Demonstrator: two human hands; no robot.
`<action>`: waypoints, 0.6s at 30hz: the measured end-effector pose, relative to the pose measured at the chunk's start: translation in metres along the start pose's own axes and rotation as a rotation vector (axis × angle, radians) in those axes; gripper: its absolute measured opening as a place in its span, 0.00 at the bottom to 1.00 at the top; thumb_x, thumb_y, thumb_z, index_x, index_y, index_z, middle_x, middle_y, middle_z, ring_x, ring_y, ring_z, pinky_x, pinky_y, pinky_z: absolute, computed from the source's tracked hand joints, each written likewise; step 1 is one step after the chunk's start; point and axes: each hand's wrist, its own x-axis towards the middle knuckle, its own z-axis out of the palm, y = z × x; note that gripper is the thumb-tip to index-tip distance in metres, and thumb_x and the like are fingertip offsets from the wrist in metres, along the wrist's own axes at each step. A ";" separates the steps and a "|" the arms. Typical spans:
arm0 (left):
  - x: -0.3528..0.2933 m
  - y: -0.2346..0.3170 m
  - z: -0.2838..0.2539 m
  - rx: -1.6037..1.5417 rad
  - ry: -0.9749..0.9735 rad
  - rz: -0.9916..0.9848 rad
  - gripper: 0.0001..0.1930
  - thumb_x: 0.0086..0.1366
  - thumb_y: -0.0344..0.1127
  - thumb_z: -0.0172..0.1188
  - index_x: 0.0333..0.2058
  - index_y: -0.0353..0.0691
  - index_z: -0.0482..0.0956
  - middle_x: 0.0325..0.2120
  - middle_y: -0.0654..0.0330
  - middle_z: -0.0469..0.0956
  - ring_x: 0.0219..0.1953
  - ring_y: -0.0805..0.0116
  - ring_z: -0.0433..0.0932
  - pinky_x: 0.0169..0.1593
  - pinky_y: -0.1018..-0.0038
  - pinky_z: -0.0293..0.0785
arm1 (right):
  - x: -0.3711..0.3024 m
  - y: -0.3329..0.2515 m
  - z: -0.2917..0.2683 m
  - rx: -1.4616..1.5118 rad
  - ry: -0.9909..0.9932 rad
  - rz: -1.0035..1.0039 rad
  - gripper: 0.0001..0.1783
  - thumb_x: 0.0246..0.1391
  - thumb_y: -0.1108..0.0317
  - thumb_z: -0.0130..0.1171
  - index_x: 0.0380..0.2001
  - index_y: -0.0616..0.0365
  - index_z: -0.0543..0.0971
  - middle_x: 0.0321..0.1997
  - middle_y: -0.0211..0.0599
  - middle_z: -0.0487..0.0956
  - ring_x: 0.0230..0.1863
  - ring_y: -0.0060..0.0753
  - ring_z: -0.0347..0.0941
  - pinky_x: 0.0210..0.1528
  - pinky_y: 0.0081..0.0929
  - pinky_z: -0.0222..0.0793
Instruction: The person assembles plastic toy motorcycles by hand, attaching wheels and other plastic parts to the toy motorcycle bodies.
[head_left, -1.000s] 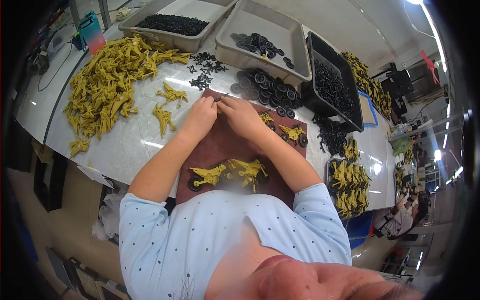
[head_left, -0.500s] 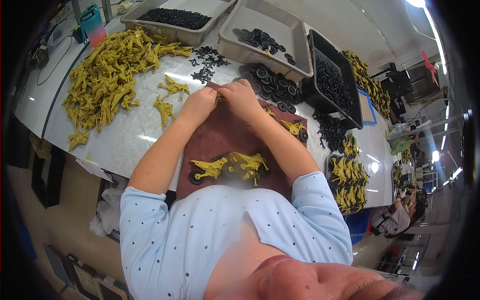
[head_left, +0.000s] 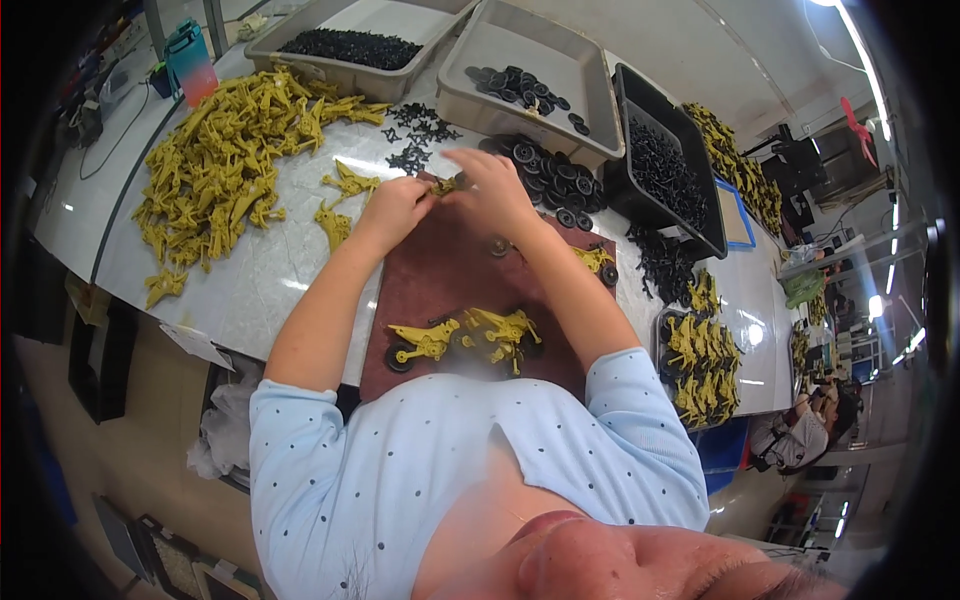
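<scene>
At the far edge of a maroon mat [head_left: 440, 270], my left hand [head_left: 396, 212] pinches a small yellow plastic part [head_left: 443, 186], mostly hidden by the fingers. My right hand [head_left: 492, 196] is just to its right, fingers spread and raised, the thumb side close to the part. Beneath my right wrist lies a loose dark wheel [head_left: 500, 246]. Nearer my body, yellow frames with black wheels [head_left: 424, 341] rest on the mat. Another yellow frame [head_left: 594, 258] with a wheel sits at the mat's right edge, partly behind my right forearm.
A large heap of yellow parts [head_left: 215, 165] covers the left. Beyond the mat lie black star-shaped pieces [head_left: 420, 132] and a pile of black wheels [head_left: 552, 178]. Grey bins stand behind, a black bin [head_left: 712, 236] at right, beside stacked yellow frames [head_left: 690, 368]. A bottle [head_left: 188, 62] stands far left.
My right hand has lifted and spread its fingers, coming off the part that both hands were closed around. My left hand stays in nearly the same place.
</scene>
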 end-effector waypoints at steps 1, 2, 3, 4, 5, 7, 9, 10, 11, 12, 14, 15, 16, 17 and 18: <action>0.000 0.007 -0.002 -0.106 0.045 -0.070 0.09 0.56 0.31 0.60 0.34 0.33 0.79 0.29 0.48 0.78 0.31 0.51 0.77 0.37 0.65 0.73 | -0.004 -0.002 -0.004 -0.007 0.012 -0.002 0.21 0.44 0.69 0.64 0.45 0.53 0.76 0.43 0.36 0.79 0.47 0.35 0.74 0.54 0.34 0.60; -0.001 0.016 -0.003 -0.217 0.085 -0.141 0.10 0.57 0.33 0.61 0.34 0.32 0.80 0.29 0.48 0.78 0.31 0.52 0.77 0.37 0.66 0.73 | -0.012 -0.005 -0.009 0.231 0.054 0.235 0.23 0.44 0.71 0.65 0.47 0.55 0.74 0.44 0.37 0.79 0.48 0.33 0.73 0.54 0.33 0.62; 0.000 0.023 -0.006 -0.264 0.080 -0.170 0.11 0.56 0.33 0.62 0.35 0.31 0.80 0.31 0.48 0.79 0.32 0.53 0.78 0.38 0.68 0.73 | -0.018 -0.004 -0.012 0.470 0.098 0.469 0.25 0.45 0.73 0.65 0.49 0.58 0.72 0.45 0.39 0.78 0.49 0.32 0.73 0.54 0.31 0.65; -0.001 0.031 -0.009 -0.267 0.073 -0.160 0.11 0.56 0.33 0.62 0.35 0.31 0.80 0.31 0.48 0.79 0.32 0.53 0.78 0.38 0.68 0.73 | -0.024 -0.002 -0.013 0.466 0.108 0.474 0.25 0.45 0.73 0.65 0.49 0.58 0.72 0.45 0.39 0.78 0.49 0.32 0.73 0.54 0.31 0.65; -0.002 0.038 -0.012 -0.302 0.071 -0.139 0.11 0.56 0.33 0.63 0.35 0.31 0.79 0.32 0.48 0.79 0.33 0.54 0.78 0.39 0.69 0.73 | -0.032 0.002 -0.012 0.611 0.018 0.527 0.26 0.44 0.72 0.67 0.48 0.59 0.72 0.44 0.36 0.78 0.46 0.26 0.74 0.48 0.28 0.68; -0.003 0.047 -0.015 -0.335 0.063 -0.133 0.12 0.55 0.31 0.64 0.37 0.31 0.80 0.34 0.51 0.80 0.37 0.57 0.79 0.42 0.70 0.74 | -0.041 -0.002 -0.013 0.852 0.018 0.508 0.23 0.45 0.73 0.68 0.45 0.62 0.72 0.40 0.29 0.77 0.41 0.17 0.73 0.43 0.19 0.70; -0.001 0.065 -0.019 -0.432 0.120 -0.111 0.13 0.55 0.31 0.64 0.38 0.32 0.80 0.35 0.52 0.81 0.37 0.58 0.79 0.43 0.71 0.74 | -0.045 -0.013 -0.020 0.924 0.056 0.491 0.20 0.47 0.76 0.66 0.44 0.63 0.72 0.39 0.30 0.77 0.40 0.18 0.74 0.43 0.19 0.71; 0.000 0.073 -0.022 -0.521 0.179 -0.097 0.14 0.54 0.31 0.65 0.40 0.34 0.80 0.35 0.54 0.81 0.38 0.60 0.79 0.43 0.71 0.74 | -0.046 -0.018 -0.023 1.004 0.090 0.469 0.17 0.48 0.78 0.64 0.42 0.63 0.73 0.38 0.31 0.77 0.40 0.19 0.74 0.42 0.19 0.71; -0.001 0.075 -0.022 -0.523 0.172 -0.098 0.14 0.54 0.31 0.65 0.40 0.34 0.80 0.35 0.54 0.81 0.38 0.60 0.79 0.43 0.71 0.74 | -0.048 -0.022 -0.027 1.005 0.095 0.476 0.17 0.48 0.78 0.64 0.42 0.63 0.73 0.38 0.31 0.77 0.40 0.19 0.74 0.42 0.19 0.71; -0.002 0.076 -0.022 -0.549 0.162 -0.080 0.14 0.54 0.31 0.65 0.40 0.35 0.81 0.35 0.55 0.81 0.38 0.61 0.79 0.43 0.71 0.74 | -0.049 -0.024 -0.031 0.968 0.076 0.468 0.18 0.47 0.81 0.59 0.43 0.63 0.72 0.40 0.32 0.77 0.41 0.21 0.74 0.43 0.20 0.71; -0.005 0.078 -0.023 -0.576 0.154 -0.062 0.15 0.53 0.31 0.66 0.40 0.35 0.81 0.35 0.57 0.81 0.39 0.62 0.79 0.44 0.71 0.74 | -0.049 -0.032 -0.038 0.930 0.056 0.461 0.19 0.46 0.85 0.55 0.45 0.63 0.72 0.42 0.33 0.76 0.43 0.23 0.74 0.44 0.21 0.71; -0.007 0.079 -0.024 -0.553 0.156 -0.059 0.14 0.52 0.31 0.67 0.39 0.36 0.82 0.35 0.57 0.81 0.37 0.63 0.78 0.43 0.72 0.73 | -0.049 -0.038 -0.041 0.915 0.066 0.439 0.18 0.45 0.85 0.55 0.43 0.64 0.72 0.41 0.33 0.76 0.42 0.23 0.74 0.43 0.21 0.71; -0.008 0.079 -0.024 -0.530 0.157 -0.055 0.13 0.52 0.31 0.67 0.38 0.37 0.82 0.34 0.58 0.81 0.35 0.65 0.77 0.42 0.73 0.72 | -0.050 -0.041 -0.043 0.901 0.076 0.418 0.18 0.45 0.86 0.55 0.42 0.64 0.72 0.40 0.34 0.76 0.41 0.22 0.74 0.42 0.20 0.71; -0.009 0.079 -0.024 -0.532 0.155 -0.056 0.13 0.52 0.31 0.67 0.38 0.37 0.82 0.34 0.58 0.81 0.35 0.65 0.77 0.42 0.73 0.72 | -0.052 -0.044 -0.042 0.900 0.077 0.421 0.18 0.45 0.86 0.55 0.42 0.64 0.72 0.40 0.34 0.76 0.41 0.22 0.74 0.42 0.20 0.71; -0.009 0.079 -0.025 -0.504 0.172 -0.007 0.13 0.52 0.31 0.67 0.38 0.38 0.83 0.33 0.59 0.82 0.33 0.67 0.76 0.42 0.74 0.71 | -0.052 -0.046 -0.040 0.793 0.126 0.378 0.16 0.44 0.85 0.58 0.39 0.64 0.72 0.37 0.35 0.76 0.40 0.24 0.75 0.40 0.21 0.72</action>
